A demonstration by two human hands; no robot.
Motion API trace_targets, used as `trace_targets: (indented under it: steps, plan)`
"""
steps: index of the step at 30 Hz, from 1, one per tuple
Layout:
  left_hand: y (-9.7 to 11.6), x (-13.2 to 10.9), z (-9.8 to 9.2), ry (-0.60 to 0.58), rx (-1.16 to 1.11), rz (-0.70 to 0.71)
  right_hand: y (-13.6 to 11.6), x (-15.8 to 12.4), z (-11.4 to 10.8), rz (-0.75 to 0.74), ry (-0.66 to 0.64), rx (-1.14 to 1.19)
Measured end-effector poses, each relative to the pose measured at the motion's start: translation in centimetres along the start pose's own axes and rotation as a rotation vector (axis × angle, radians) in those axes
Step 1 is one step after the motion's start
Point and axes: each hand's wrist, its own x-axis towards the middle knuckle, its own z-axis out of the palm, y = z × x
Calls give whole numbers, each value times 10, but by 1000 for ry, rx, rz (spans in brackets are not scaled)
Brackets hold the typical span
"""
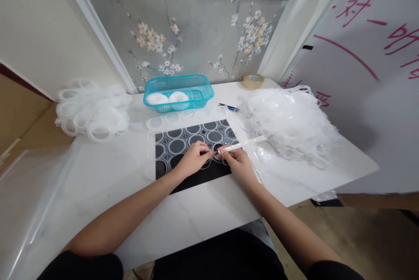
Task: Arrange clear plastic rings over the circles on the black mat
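A black rectangular sheet [199, 181] lies on the table, with rows of clear plastic rings [177, 146] across most of it. Over its right part my left hand [196, 157] is closed in a pinch, thumb and forefinger together. What sits between those fingertips is too small to make out. My right hand [236, 157] meets it there, its fingers closed on a long thin white strip [250, 142] that points up and to the right. The fingertips of both hands nearly touch, and rings lie right beneath them.
A large heap of clear plastic rings [288, 122] covers the right side; a smaller pile [93, 109] is at left. Behind the sheet stands a blue plastic basket [201, 96] holding two white rolls [178, 97]. Small blue-handled scissors [233, 108] and a tape roll [253, 81] lie near the wall.
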Motion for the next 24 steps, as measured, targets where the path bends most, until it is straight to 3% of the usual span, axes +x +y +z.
trace_targets:
  steps: [14,20,24]
  plan:
    - [-3,0,2,0,26,43,2,-3,2,-53,-2,-38]
    - [-2,-3,1,0,64,53,0,-6,4,-170,-24,-282]
    - [-1,-3,1,-1,55,41,0,-5,6,-219,-69,-312]
